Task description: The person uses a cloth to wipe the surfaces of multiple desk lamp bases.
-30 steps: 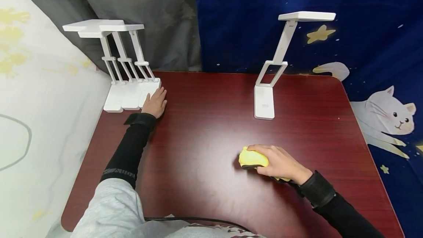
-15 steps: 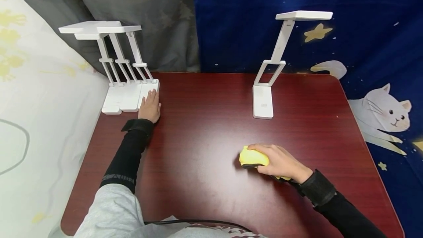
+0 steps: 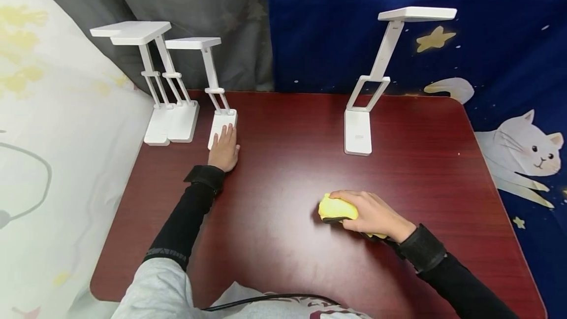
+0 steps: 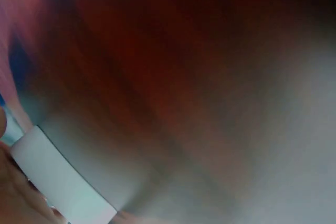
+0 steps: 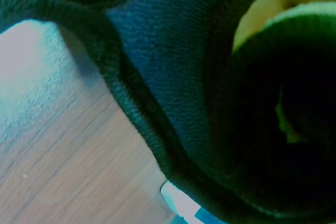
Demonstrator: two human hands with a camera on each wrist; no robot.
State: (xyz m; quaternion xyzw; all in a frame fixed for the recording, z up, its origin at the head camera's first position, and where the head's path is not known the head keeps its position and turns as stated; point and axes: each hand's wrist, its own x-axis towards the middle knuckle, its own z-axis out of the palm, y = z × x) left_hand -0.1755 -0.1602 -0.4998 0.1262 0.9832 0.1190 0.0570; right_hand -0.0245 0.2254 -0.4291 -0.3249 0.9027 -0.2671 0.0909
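In the head view, my left hand rests with extended fingers over the front of a white folding lamp's base, standing apart from two other white lamps. The base's end and part of the hand show in the left wrist view, which is mostly blurred. On the right half of the table, my right hand grips a bundled cloth, yellow with dark edging. Up close in the right wrist view, the cloth shows a dark side rolled around yellow.
Another white lamp stands upright at the back right of the red-brown table. Grey and blue curtains hang behind the table's far edge. A pale patterned curtain borders the left side. A black cable crosses the person's front.
The lamp under my left hand has slid right and slightly toward the person, away from the two beside it. My right hand and the cloth stay almost where they were.
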